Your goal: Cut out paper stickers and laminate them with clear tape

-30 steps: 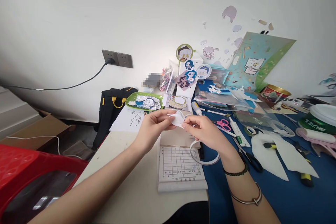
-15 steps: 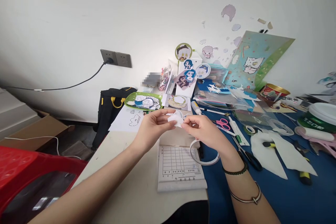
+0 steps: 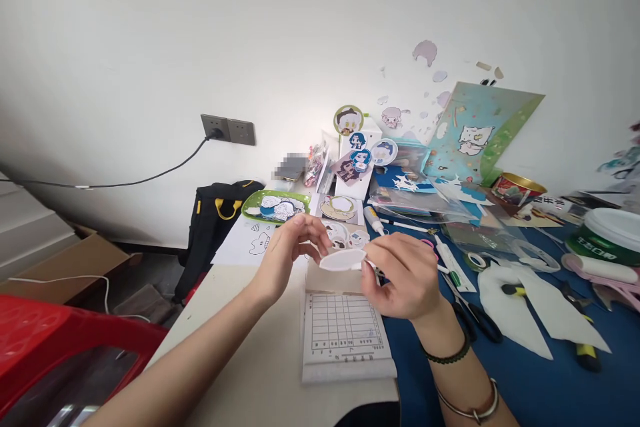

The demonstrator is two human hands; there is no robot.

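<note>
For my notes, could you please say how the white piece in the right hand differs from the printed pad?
The white piece looks oval and plain; the printed pad is rectangular and gridded. The white piece is held up in the right hand; the printed pad lies on the table. Both look whitish.

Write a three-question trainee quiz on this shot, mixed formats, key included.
1. Which hand pinches the oval white piece?
2. True or false: the black-handled scissors lie on the blue surface.
3. The tray holding paper cut-outs is: A) red, B) green, C) blue.

Key: 1. The right hand. 2. True. 3. B.
</note>
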